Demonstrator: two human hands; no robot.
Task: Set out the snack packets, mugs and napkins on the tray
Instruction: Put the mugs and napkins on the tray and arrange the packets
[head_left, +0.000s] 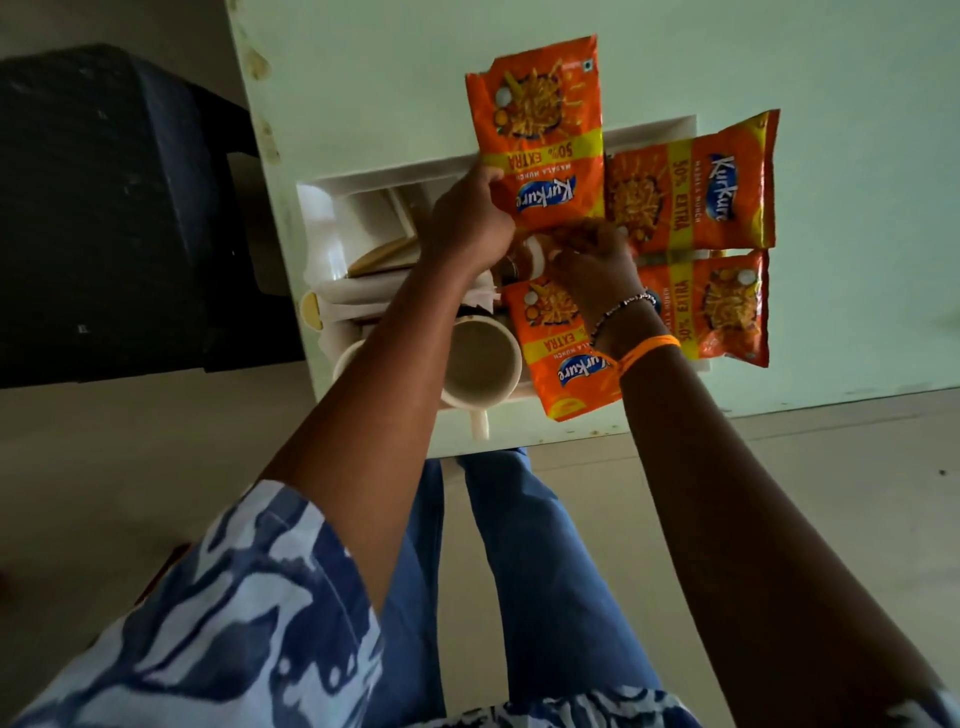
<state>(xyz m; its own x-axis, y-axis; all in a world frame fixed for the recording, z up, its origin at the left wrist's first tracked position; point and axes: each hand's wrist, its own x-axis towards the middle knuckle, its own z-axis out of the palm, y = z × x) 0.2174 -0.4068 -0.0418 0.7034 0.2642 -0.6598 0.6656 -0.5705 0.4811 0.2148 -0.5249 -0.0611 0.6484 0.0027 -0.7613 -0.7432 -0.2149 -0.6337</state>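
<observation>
A white tray (317, 208) sits on the pale green table (857, 208). Four orange snack packets lie over its right half: a top one (540, 119), a right one (696, 192), a lower right one (722, 306) and a near one (556, 358). My left hand (467, 218) pinches the top packet's near left corner. My right hand (592, 260) is curled over the spot where the packets meet, above a small brown and white object (524, 257). A cream mug (480, 364) stands in the tray's near part, and a second mug (344, 358) shows beside my left forearm. White napkins (353, 304) lie at the left.
Flat tan pieces (384, 254) rest in the tray's left half. A dark block of furniture (104, 208) stands left of the table. The table's near edge is just in front of my legs (519, 571), with bare floor on both sides.
</observation>
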